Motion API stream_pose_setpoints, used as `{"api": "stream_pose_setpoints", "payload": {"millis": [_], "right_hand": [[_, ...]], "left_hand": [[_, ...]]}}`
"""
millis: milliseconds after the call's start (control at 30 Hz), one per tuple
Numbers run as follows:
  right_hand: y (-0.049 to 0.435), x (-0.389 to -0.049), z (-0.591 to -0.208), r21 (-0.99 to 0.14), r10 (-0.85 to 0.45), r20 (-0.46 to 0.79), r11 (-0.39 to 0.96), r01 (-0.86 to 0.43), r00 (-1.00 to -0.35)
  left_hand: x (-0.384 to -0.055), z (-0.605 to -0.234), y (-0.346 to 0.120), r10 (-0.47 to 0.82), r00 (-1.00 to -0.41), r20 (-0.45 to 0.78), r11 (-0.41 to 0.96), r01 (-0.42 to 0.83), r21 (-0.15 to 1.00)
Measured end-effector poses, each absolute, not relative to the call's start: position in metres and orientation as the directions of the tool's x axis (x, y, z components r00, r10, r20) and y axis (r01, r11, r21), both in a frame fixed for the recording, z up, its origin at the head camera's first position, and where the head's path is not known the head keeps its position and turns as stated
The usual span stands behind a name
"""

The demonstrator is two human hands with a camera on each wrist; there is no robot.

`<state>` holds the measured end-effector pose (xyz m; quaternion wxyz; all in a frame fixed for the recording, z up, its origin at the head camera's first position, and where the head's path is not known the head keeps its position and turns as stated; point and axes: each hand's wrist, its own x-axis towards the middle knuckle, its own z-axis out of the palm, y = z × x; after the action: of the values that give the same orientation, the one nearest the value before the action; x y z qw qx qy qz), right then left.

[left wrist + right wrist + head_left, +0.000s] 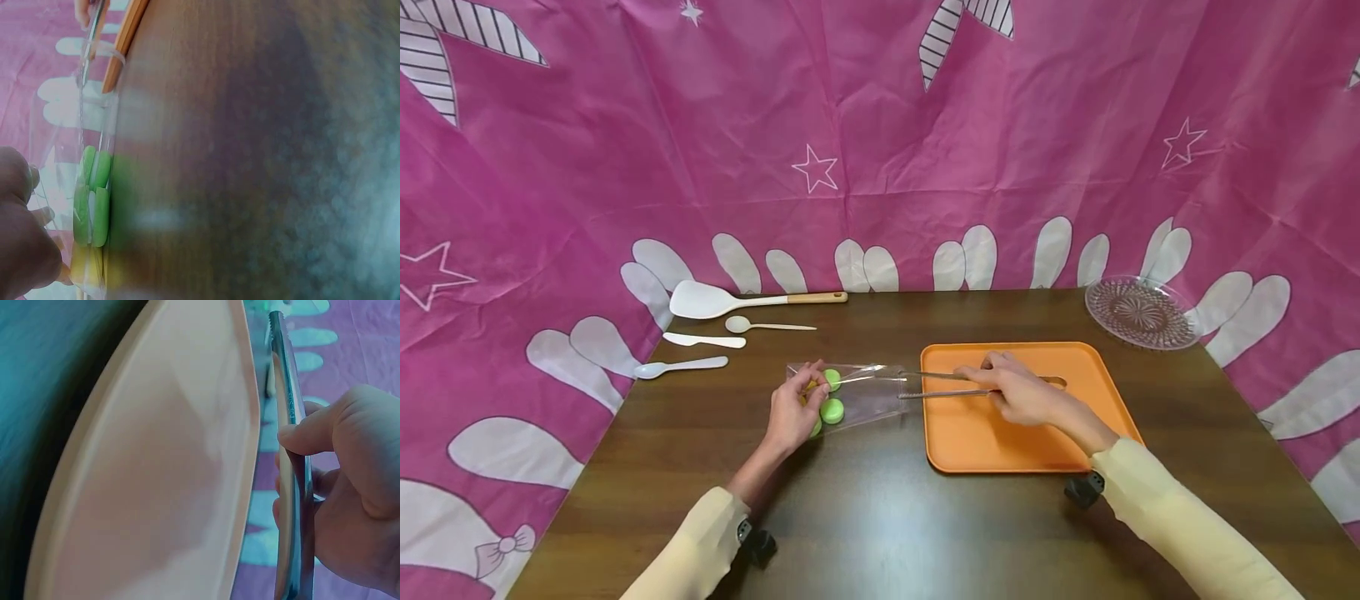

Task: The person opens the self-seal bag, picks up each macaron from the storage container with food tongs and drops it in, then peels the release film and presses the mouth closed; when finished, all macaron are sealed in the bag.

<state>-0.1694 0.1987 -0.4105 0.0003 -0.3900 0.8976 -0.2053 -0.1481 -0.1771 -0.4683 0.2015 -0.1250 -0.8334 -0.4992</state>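
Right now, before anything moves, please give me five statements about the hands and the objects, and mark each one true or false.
1. The right hand holds metal tongs. True.
2. The clear plastic bag contains only green macarons. False: a yellow macaron is also inside.
3. The left hand holds the bag. True.
4. The patterned clear plate rests on the orange tray. False: it is apart from the tray, farther back.
5. The white spatula has a wood-coloured handle end. True.

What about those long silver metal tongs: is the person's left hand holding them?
No, the right hand grips the long silver metal tongs, while the left hand pinches the clear plastic bag.
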Motion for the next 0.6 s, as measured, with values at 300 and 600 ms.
{"api": "stream_pose_setpoints", "payload": {"millis": [300,600], "right_hand": [[0.245,-0.16,-0.398,-0.349,-0.644,0.207,0.655,-0.67,-0.737],[0.29,-0.147,-0.402,-0.313,-0.607,0.344,0.646,-0.697,-0.717]], "left_hand": [[-0.152,-0.466,-0.176,0.006,-0.897,0.442,0.459,0.395,0.796],[-0.154,-0.466,-0.178,0.008,-0.902,0.432,0.454,0.388,0.802]]}}
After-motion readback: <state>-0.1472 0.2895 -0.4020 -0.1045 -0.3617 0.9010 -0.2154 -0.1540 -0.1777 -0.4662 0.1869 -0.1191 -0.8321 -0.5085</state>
